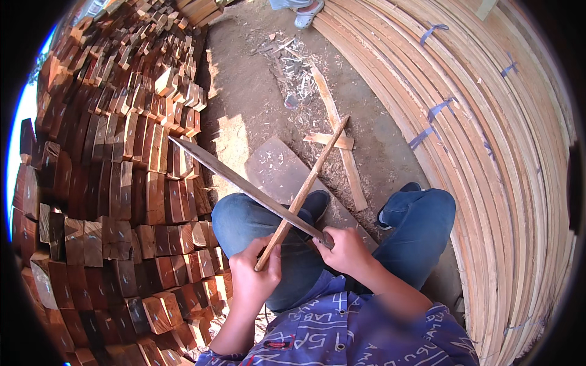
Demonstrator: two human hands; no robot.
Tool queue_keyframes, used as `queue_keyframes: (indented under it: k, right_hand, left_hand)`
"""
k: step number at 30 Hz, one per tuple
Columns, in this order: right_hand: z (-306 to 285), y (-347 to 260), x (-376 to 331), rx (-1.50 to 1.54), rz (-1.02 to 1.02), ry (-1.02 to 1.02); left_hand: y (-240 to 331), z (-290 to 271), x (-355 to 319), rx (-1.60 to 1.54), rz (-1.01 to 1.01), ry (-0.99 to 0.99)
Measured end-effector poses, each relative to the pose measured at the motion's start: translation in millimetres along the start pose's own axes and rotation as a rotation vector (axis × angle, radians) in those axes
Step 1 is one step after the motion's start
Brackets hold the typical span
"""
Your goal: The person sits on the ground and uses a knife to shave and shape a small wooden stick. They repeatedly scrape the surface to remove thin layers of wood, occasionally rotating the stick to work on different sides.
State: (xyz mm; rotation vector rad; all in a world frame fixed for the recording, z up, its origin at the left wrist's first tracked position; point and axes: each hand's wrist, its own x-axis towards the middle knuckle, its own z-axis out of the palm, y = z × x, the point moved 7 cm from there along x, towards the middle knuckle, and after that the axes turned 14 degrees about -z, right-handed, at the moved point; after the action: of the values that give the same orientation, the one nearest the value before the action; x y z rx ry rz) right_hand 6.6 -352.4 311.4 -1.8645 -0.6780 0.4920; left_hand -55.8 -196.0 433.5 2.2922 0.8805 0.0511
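Watching the left hand point(256, 266) closed on the near end of a wooden stick point(305, 192), which slants away ahead of both hands. Right hand point(347, 250) clenched on a long blade point(247, 190), crossing the stick just ahead of the knuckles. Stacked timber point(110, 195) left of the hands.
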Motion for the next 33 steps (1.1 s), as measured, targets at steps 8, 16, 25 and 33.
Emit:
queue_keyframes:
  k: [8, 16, 25, 33]
  right_hand:
    - [-4, 33, 3, 0.049, 0.046, -0.021]
    - [-2, -3, 8, 0.043, 0.002, -0.087]
    - [-8, 40, 13, 0.036, 0.140, -0.101]
    - [-16, -17, 4, 0.052, -0.050, -0.072]
  left_hand:
    - [18, -2, 10, 0.027, -0.023, -0.004]
    - [-5, -5, 13, 0.038, -0.108, -0.043]
    - [7, -2, 10, 0.037, -0.062, -0.009]
    - [4, 1, 5, -0.022, -0.090, -0.026]
